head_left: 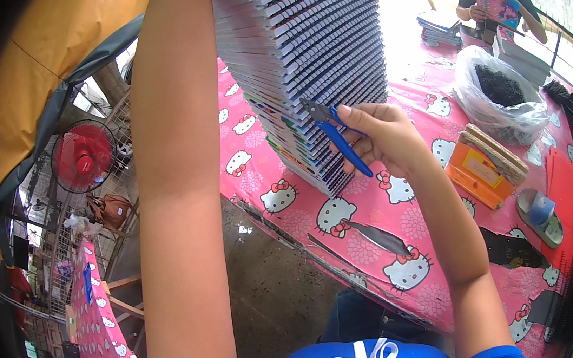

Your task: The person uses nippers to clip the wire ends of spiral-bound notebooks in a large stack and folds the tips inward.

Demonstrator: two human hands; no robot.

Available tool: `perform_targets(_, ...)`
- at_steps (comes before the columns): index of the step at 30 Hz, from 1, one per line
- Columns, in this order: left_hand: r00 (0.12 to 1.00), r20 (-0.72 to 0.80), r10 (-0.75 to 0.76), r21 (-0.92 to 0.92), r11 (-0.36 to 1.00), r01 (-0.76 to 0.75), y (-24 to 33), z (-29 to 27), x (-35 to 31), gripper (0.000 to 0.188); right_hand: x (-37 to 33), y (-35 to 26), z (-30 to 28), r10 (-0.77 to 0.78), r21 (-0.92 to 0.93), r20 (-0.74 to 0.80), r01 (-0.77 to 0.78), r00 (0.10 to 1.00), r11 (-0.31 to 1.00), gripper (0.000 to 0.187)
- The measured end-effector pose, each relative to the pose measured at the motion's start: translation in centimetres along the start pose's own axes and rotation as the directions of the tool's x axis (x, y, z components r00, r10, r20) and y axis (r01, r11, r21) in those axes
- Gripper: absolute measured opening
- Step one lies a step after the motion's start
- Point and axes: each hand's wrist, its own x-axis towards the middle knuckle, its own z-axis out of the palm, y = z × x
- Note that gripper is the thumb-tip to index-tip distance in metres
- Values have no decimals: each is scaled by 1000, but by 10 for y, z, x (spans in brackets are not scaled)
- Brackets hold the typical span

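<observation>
A tall stack of spiral-bound notebooks (315, 48) stands on the pink patterned table cover (367, 216), its rows of dark coils facing right. My right hand (391, 140) is closed around a pair of blue-handled wire cutters (354, 153). The metal jaws of the cutters lie against or just in front of the coils, on the lower part of the stack; whether they touch cannot be made out. My left forearm (178, 138) reaches up along the left side of the stack, and its hand lies beyond the upper edge of the view.
Right of the stack are a clear plastic bag (464, 79) of black coils, an orange box (478, 174), a slipper (541, 214) and red sheets (563, 184). Across the table a person (524, 15) holds a colourful notebook beside stacked ones (439, 32). A red fan (84, 159) stands left.
</observation>
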Motion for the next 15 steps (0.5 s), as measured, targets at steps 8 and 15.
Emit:
perform_targets(8, 999, -17, 36, 0, 999, -36, -2, -1, 5, 25, -8, 25, 16, -900, -923, 126, 382, 417, 48, 40)
perform_targets(15, 917, -303, 260, 45, 965, -259, 0, -13, 2, 24, -5, -9, 2, -66, -215, -8, 62, 998, 975, 42)
